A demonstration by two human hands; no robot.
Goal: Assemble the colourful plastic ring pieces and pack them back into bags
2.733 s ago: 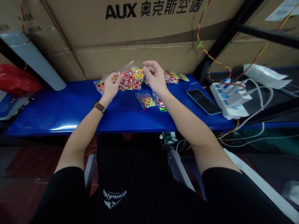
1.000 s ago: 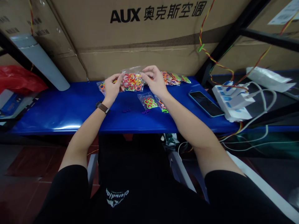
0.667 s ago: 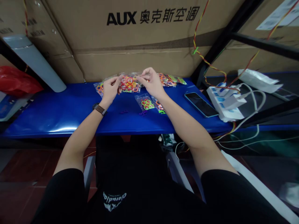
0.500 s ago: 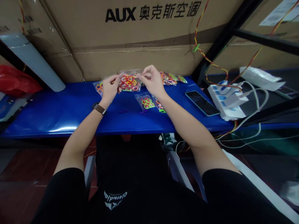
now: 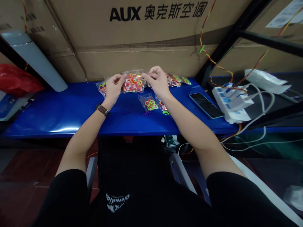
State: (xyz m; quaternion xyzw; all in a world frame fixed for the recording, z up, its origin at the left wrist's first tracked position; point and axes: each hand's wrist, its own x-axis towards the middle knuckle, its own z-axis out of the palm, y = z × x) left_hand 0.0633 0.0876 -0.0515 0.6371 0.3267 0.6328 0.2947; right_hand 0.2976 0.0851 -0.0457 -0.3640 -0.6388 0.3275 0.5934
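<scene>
A clear plastic bag (image 5: 133, 83) holding red and yellow ring-shaped pieces is stretched between my two hands near the back of the blue table. My left hand (image 5: 115, 87) pinches its left edge. On the opposite side, my right hand (image 5: 158, 81) has its thumb and fingers closed at the upper right edge. Just in front lie a small bag with lime-green rings (image 5: 151, 104) and a bag partly hidden by my right forearm (image 5: 161, 105). A purple plastic piece (image 5: 147, 113) rests beside them, and a darker purple piece (image 5: 127, 112) lies further left.
More filled bags (image 5: 174, 79) lie along the back, against a large cardboard box (image 5: 139, 56). To the right are a phone (image 5: 206, 105) and a white power strip (image 5: 228, 105) with plugs and cables. A grey cylinder (image 5: 38, 61) leans at the left by a red bag (image 5: 19, 80).
The view has shifted slightly. My left thumb has lifted a little along the bag's edge, and the bag's face shows more fully between my hands, which both keep their grip.
</scene>
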